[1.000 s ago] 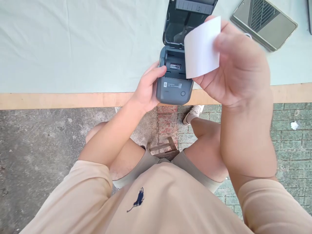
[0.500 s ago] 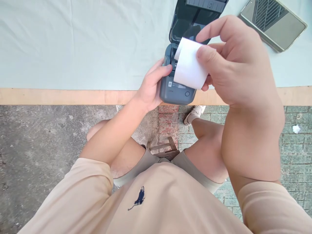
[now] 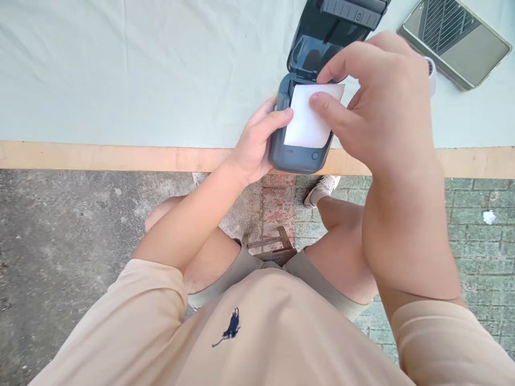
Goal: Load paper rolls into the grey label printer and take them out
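Head view, ordered from the wearer outward. Nearest the camera, at 6 o'clock, a beige shirt (image 3: 257,332) with a small dark embroidered emblem fills the lower frame; beyond it lie the wearer's knees, a wooden stool (image 3: 270,247) between them, and a shoe (image 3: 322,188) on brick paving. The wooden table edge (image 3: 120,156) crosses the frame just above centre. At about 1 o'clock from centre, a small grey label printer (image 3: 300,155) sits at that edge with its lid (image 3: 322,43) swung open and tilted away toward 12 o'clock. The left hand (image 3: 253,145) wraps the printer's left flank, thumb tip lying on the top face and touching the left margin of the paper; its fingers are closed against the housing, steadying it. The right hand (image 3: 378,112) comes in from 3 o'clock, thumb and forefinger pinched together on a white strip of label paper (image 3: 306,124), which lies flat over the open paper bay and the front panel, its lower edge just above the round power button (image 3: 315,156). Whether a roll sits in the bay under the strip cannot be told. Behind the right hand a small white object (image 3: 432,75) shows only in part. Farther off, at 2 o'clock, a smartphone (image 3: 458,45) lies face up on the pale tablecloth (image 3: 140,69) that covers the table.
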Available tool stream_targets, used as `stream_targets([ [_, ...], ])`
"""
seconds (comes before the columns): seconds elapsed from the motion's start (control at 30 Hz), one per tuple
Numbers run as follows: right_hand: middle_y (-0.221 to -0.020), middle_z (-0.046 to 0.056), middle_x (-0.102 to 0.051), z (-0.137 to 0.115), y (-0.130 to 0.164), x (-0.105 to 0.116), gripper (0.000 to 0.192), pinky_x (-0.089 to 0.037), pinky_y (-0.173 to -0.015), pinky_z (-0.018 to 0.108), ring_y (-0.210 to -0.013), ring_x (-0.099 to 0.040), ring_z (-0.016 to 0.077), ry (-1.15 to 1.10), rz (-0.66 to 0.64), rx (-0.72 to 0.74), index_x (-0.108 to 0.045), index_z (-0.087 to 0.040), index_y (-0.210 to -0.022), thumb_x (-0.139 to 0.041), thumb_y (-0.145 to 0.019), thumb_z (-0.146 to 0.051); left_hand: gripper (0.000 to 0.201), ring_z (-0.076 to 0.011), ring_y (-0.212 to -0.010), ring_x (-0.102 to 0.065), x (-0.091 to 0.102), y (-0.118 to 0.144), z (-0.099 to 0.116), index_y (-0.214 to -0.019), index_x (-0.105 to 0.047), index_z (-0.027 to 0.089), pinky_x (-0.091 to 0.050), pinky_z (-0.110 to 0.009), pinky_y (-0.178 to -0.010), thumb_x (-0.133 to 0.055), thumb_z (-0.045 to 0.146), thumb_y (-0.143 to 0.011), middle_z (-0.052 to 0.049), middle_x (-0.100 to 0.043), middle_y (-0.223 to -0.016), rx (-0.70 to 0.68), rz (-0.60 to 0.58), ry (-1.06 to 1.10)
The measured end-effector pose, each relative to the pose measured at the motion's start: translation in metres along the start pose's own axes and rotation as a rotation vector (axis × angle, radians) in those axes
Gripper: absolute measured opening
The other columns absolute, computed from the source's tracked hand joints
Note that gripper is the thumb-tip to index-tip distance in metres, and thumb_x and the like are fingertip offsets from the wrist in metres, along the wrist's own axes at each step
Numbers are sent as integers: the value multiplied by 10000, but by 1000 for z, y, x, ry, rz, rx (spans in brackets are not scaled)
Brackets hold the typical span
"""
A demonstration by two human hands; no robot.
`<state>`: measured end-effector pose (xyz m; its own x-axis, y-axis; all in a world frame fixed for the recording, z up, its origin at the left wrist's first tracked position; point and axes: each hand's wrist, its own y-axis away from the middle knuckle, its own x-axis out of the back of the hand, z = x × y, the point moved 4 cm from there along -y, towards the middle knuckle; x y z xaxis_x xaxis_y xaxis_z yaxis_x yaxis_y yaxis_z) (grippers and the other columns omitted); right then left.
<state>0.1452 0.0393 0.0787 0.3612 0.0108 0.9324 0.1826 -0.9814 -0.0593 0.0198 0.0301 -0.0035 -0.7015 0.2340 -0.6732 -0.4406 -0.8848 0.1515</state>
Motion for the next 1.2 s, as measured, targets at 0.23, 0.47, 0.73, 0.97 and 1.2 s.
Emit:
stream_targets([
  [0.23, -807, 11, -615, 5, 2, 1, 289, -371, -635, 315, -628, -479, 130, -80, -117, -13, -641, -236, -1024, -647, -739, -285, 150, -120, -782, -593, 0, 1, 0, -1015, -534, 187, -495, -228, -697, -483, 207, -877, -5, -558, -840, 24, 16, -17],
  [0.47, -585, -4, -447, 20, 7, -7, 108, -219, -361, 264, -422, -395, 107, -1018, -63, -286, -585, -197, -814, -487, -791, -238, 132, -145, -739, -624, 1, -2, 0, -959, -558, 191, -529, -248, -637, -493, 243, -856, -18, -606, -803, 17, 9, -15],
  [0.73, -672, -48, -474, 20, 11, -5, 156, -318, -410, 223, -481, -445, 53, -923, 24, -59, -495, -197, -860, -607, -763, -148, 119, -148, -736, -627, 0, -1, 1, -963, -525, 203, -527, -251, -620, -497, 242, -855, -4, -592, -806, 26, 14, -8],
  [0.97, -818, -18, -576, 15, 7, -6, 111, -356, -549, 211, -675, -492, 63, -509, 1, -9, -584, -171, -907, -601, -829, -248, 130, -119, -728, -594, 0, -1, 0, -986, -527, 185, -503, -235, -659, -476, 192, -867, 9, -562, -784, 9, 11, 28],
  [1.2, -807, 18, -602, 13, 1, -8, 178, -362, -680, 332, -636, -484, 138, -76, 20, -49, -530, -220, -865, -556, -843, -394, 171, -187, -845, -628, 0, 1, 1, -1027, -546, 190, -497, -262, -667, -478, 202, -871, -20, -644, -863, 22, 31, -49],
])
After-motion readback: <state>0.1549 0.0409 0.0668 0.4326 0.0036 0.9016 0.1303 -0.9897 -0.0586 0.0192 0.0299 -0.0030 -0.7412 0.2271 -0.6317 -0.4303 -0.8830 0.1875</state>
